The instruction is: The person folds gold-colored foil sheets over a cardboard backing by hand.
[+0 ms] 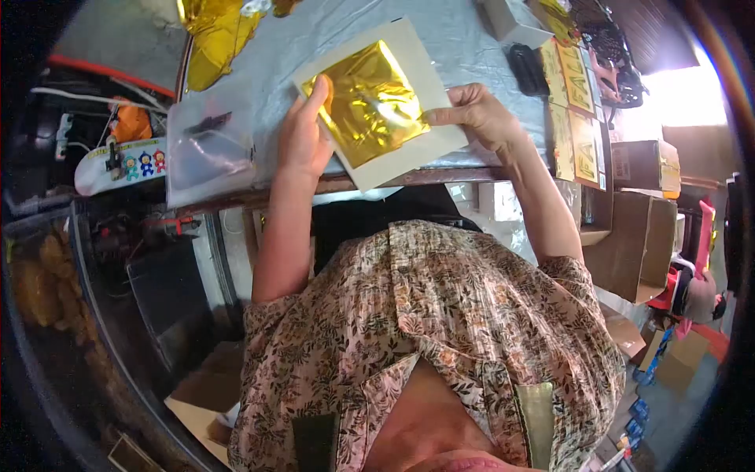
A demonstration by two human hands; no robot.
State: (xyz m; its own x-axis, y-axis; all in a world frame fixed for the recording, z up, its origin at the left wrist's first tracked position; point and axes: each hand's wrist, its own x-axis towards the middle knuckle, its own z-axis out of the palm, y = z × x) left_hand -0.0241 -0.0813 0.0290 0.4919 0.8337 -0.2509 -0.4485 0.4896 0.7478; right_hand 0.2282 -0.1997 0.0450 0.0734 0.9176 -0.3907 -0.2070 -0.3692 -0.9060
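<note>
Silver-grey cover (456,55) on table (464,175) | left fingers (316,101), right fingers (448,116) pinching gold-foiled card (366,104) | cardboard boxes (617,253) at right

Fingers (467,94) hold gold foil (368,106), apparently over pale card (418,72).

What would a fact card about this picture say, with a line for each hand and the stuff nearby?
Left hand: holds a flat, pale rectangular board, thumb on the shiny gold foil square
Right hand: holds the board's other side, thumb at the foil's edge
Foil: lies on the board, wrinkled
Table: covered with a silvery-grey sheet
Table's left: clear plastic packaging
</note>
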